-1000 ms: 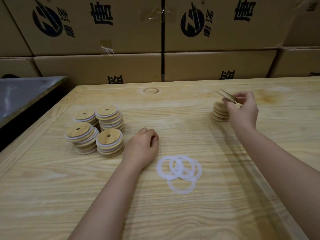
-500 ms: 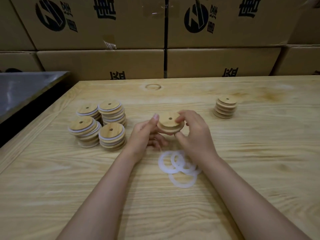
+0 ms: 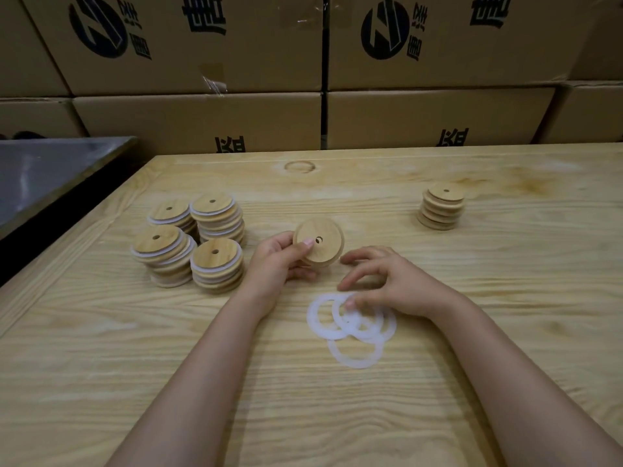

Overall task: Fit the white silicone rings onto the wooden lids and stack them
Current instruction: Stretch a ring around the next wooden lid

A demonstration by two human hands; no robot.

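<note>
Left fingers: on our left hand they curl round a wooden lid. The thumb lies on its face beside the centre hole, and the lid is tilted toward us.
Right fingers: on our right hand they are spread and loosely bent, gripping nothing. One fingertip rests on the topmost of the silicone rings.
Silicone rings: we see several white ones lying flat and overlapping on the table, at five o'clock from the held lid.
Ringed stacks: four stacks of lids with white edges stand close together at nine o'clock from the held lid.
Bare stack: we find plain wooden lids piled at two o'clock, well apart.
Backdrop: cardboard boxes fill twelve o'clock, and a metal surface sits at ten o'clock.
</note>
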